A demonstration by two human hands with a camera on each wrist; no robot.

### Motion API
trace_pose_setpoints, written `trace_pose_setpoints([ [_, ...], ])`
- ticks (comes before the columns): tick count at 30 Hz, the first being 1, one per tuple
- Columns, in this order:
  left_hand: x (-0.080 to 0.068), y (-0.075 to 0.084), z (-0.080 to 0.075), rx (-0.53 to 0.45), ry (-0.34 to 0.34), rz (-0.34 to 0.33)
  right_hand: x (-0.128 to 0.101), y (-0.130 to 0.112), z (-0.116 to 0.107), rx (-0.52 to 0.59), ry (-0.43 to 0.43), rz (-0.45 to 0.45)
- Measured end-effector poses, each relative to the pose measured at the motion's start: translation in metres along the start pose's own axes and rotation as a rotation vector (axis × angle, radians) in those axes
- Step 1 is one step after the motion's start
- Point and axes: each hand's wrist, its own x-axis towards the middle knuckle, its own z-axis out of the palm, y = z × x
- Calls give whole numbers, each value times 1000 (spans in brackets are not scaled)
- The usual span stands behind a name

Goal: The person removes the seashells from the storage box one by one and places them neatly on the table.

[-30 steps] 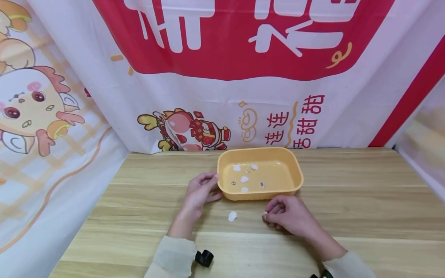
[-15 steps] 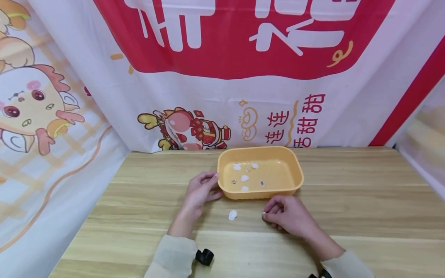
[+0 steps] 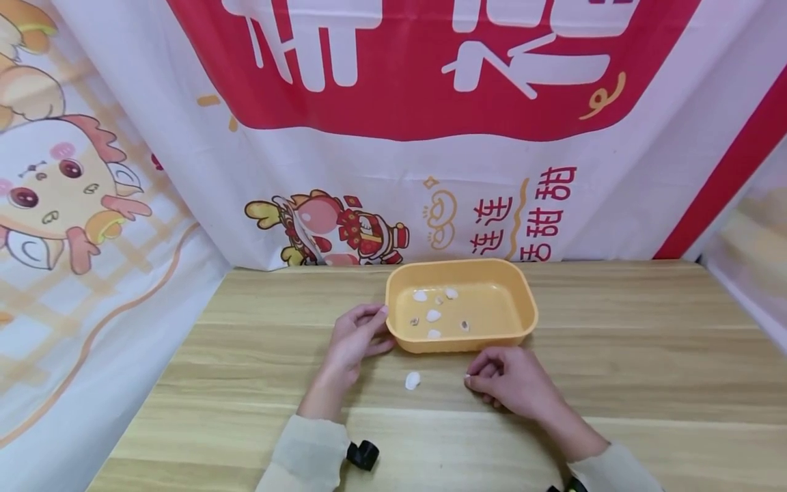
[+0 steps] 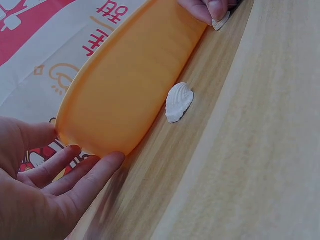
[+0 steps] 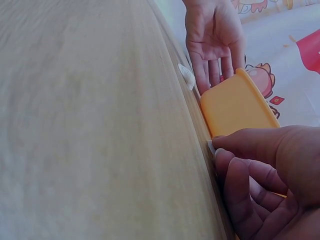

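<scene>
From the head view, the left hand (image 3: 355, 338) rests against the left end of the orange tray (image 3: 522, 307), its fingers nearly straight and relaxed along the tray's wall, while the right hand (image 3: 510, 383) lies on the tabletop (image 3: 645, 369) just in front of the tray's near right corner, fingers curled and pinching a small pale shell (image 3: 468, 376) at their tips. A second, white shell (image 3: 412, 380) lies loose on the tabletop between the two hands, just in front of the tray and apart from both. Inside the tray several small shells (image 3: 433, 316) are scattered over the left half of its floor, some white, some darker. A printed red and white cloth (image 3: 393, 137) hangs behind the tabletop. In the left wrist view, the left hand (image 4: 45, 195) shows open fingers laid against the tray's (image 4: 130, 85) rounded corner; the white shell (image 4: 179, 102) is fan-shaped and ribbed, lying right by the foot of the tray wall, and at the top edge the fingertips (image 4: 216, 7) of the other hand hold the small shell (image 4: 220, 22), tan-edged, low over the wood. In the right wrist view, the right hand (image 5: 270, 175) is close up, thumb and forefinger closed on the small shell (image 5: 211, 146) beside the tray (image 5: 235, 105), with the left hand (image 5: 214, 40) and the white shell (image 5: 186, 76) beyond.
</scene>
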Motion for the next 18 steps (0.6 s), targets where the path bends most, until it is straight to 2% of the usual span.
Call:
trace_pose_setpoints([
  [11, 1, -3, -1, 8, -3, -20, -1, 1, 0, -5, 2, 4],
  [18, 2, 0, -1, 3, 0, -10, 0, 0, -1, -2, 1, 4],
])
